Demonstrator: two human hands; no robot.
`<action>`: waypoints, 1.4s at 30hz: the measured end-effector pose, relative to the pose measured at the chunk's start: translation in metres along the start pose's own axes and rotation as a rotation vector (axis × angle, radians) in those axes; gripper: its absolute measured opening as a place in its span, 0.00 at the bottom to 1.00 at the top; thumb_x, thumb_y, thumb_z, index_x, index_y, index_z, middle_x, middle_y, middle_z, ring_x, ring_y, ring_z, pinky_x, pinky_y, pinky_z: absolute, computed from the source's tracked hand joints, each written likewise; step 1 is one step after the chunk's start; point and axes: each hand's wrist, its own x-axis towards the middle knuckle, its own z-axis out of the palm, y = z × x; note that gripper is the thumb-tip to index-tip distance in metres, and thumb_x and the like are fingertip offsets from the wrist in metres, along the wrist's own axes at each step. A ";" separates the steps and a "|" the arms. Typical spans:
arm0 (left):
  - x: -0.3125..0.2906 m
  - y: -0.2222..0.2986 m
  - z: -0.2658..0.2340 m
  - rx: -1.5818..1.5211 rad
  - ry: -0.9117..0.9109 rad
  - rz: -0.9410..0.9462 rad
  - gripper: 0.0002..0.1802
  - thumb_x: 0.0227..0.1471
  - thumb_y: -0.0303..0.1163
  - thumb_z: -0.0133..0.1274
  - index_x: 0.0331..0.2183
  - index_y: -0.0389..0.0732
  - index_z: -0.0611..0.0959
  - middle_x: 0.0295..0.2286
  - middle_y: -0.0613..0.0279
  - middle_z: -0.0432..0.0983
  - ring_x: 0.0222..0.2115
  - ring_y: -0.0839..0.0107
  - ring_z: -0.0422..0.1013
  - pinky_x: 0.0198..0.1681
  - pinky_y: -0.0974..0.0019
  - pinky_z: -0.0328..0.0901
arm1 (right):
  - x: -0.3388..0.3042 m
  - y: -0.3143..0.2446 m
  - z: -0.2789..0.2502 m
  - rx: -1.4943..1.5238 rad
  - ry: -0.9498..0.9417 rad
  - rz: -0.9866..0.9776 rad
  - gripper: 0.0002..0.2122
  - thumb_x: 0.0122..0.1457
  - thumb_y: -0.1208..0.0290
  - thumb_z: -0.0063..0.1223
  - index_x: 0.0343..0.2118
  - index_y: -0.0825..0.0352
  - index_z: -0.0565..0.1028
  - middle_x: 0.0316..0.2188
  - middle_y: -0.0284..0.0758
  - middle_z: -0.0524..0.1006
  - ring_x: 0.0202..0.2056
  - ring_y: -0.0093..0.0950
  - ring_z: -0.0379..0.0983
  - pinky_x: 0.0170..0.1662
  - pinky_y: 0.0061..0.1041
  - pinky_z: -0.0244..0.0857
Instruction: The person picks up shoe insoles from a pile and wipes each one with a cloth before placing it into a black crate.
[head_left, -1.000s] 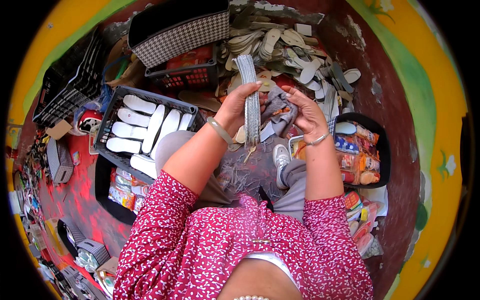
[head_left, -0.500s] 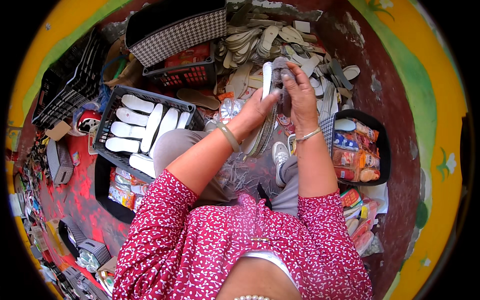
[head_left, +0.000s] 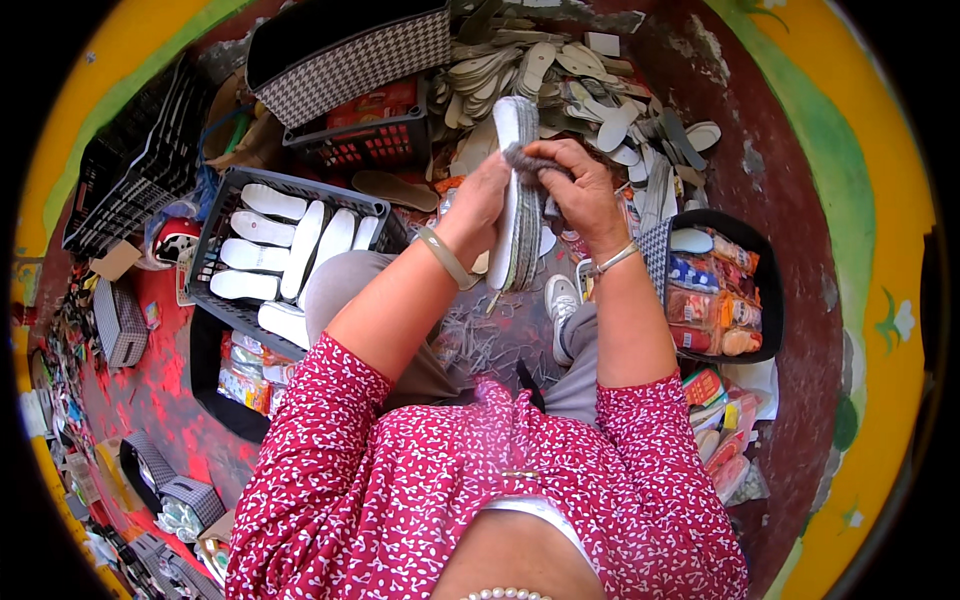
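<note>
My left hand (head_left: 480, 205) is closed on the near side of a thick stack of shoe insoles (head_left: 525, 225), held upright on edge above my lap. The insole facing left is white, and the layered edges look grey and cream. A grey fuzzy cloth (head_left: 533, 165) is bunched in my right hand (head_left: 585, 195), whose fingers curl around it. One end of the cloth lies across the stack's upper part, close to my left fingertips. My left fingers behind the stack are partly hidden.
Left of my knee, a dark plastic crate (head_left: 215, 215) holds several white insoles. A heap of loose insoles (head_left: 540, 65) lies against the far wall. On the right is a checked basket (head_left: 655, 265) with packaged goods. Grey scraps (head_left: 480, 340) litter the floor between my feet.
The stack has turned so its white face and layered edges show more. My right hand has rotated, fingers now curled, bringing the bunched cloth across the stack. My left hand has shifted left.
</note>
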 end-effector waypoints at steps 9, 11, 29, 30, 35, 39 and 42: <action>0.010 0.014 -0.012 -0.052 0.157 0.117 0.13 0.59 0.34 0.36 0.41 0.39 0.70 0.29 0.62 0.71 0.29 0.73 0.69 0.32 0.68 0.67 | -0.010 -0.025 0.003 -0.144 -0.173 -0.005 0.13 0.43 0.82 0.44 0.32 0.70 0.76 0.29 0.33 0.72 0.35 0.24 0.68 0.42 0.20 0.61; 0.013 0.021 -0.014 -0.031 0.216 0.141 0.13 0.59 0.34 0.35 0.41 0.39 0.71 0.29 0.61 0.71 0.29 0.72 0.69 0.32 0.67 0.67 | -0.015 -0.030 0.005 -0.116 -0.189 -0.048 0.13 0.41 0.81 0.45 0.31 0.67 0.78 0.27 0.32 0.71 0.32 0.25 0.68 0.39 0.19 0.61; 0.020 0.041 -0.028 -0.172 0.257 0.238 0.18 0.60 0.41 0.32 0.38 0.37 0.68 0.29 0.56 0.69 0.28 0.66 0.68 0.34 0.59 0.67 | -0.020 -0.023 -0.027 0.313 -0.015 0.308 0.12 0.54 0.80 0.46 0.42 0.70 0.73 0.33 0.30 0.74 0.33 0.19 0.70 0.37 0.17 0.66; 0.016 0.035 -0.023 -0.070 0.197 0.253 0.17 0.60 0.41 0.32 0.38 0.37 0.68 0.29 0.56 0.69 0.27 0.67 0.68 0.32 0.61 0.67 | -0.016 -0.025 -0.032 0.471 0.075 0.272 0.12 0.55 0.79 0.46 0.43 0.70 0.72 0.34 0.31 0.73 0.34 0.18 0.70 0.38 0.17 0.66; 0.002 0.011 0.003 0.172 0.062 0.147 0.16 0.60 0.40 0.33 0.41 0.39 0.68 0.26 0.63 0.70 0.23 0.76 0.68 0.26 0.71 0.66 | 0.010 -0.022 -0.024 0.594 0.324 0.075 0.13 0.55 0.80 0.47 0.45 0.69 0.69 0.34 0.30 0.74 0.34 0.18 0.70 0.41 0.17 0.65; 0.002 -0.007 0.004 0.214 -0.009 0.239 0.20 0.61 0.42 0.35 0.47 0.38 0.68 0.32 0.67 0.71 0.28 0.81 0.67 0.32 0.75 0.66 | 0.021 -0.010 -0.007 0.182 0.415 0.005 0.10 0.51 0.81 0.52 0.39 0.68 0.73 0.33 0.31 0.74 0.33 0.17 0.69 0.38 0.17 0.65; 0.004 -0.008 0.004 0.220 0.025 0.295 0.18 0.61 0.40 0.34 0.46 0.38 0.68 0.33 0.66 0.71 0.29 0.80 0.67 0.33 0.74 0.65 | 0.021 0.003 0.006 -0.158 0.428 -0.056 0.10 0.46 0.77 0.55 0.35 0.67 0.74 0.30 0.36 0.74 0.32 0.28 0.71 0.38 0.24 0.66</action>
